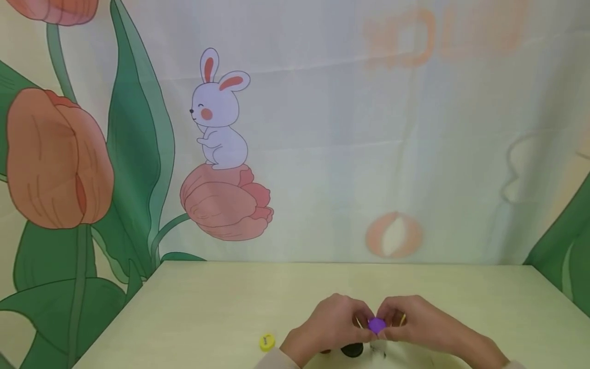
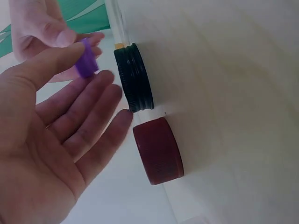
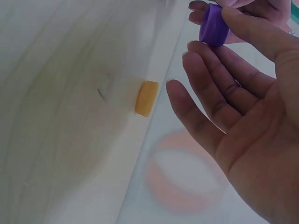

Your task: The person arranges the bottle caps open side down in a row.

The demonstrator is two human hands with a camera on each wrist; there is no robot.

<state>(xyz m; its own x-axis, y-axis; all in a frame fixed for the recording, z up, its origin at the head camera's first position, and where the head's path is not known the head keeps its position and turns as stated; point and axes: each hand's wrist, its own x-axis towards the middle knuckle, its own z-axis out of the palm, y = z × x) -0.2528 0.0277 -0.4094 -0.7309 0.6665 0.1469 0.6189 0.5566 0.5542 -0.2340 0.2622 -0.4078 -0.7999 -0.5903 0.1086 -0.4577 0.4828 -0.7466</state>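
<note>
Both hands meet at a small purple bottle cap (image 1: 376, 325), held up over the front part of the table. My left hand (image 1: 338, 323) pinches it from one side between thumb and fingertips. From the other side my right hand (image 1: 417, 325) grips the same cap; its hollow inside faces the camera in the right wrist view. Below the left hand, a black ridged cap (image 2: 134, 78) and a dark red cap (image 2: 159, 151) lie on the table, close together. In the head view the left hand covers most of the red one.
A yellow cap (image 1: 267, 342) with dark marking lies on the table left of the left hand. The right wrist view shows a yellow-orange cap (image 3: 146, 98) on the pale tabletop (image 1: 221, 302). Behind the table hangs a printed curtain (image 1: 313, 154) with a rabbit and tulips.
</note>
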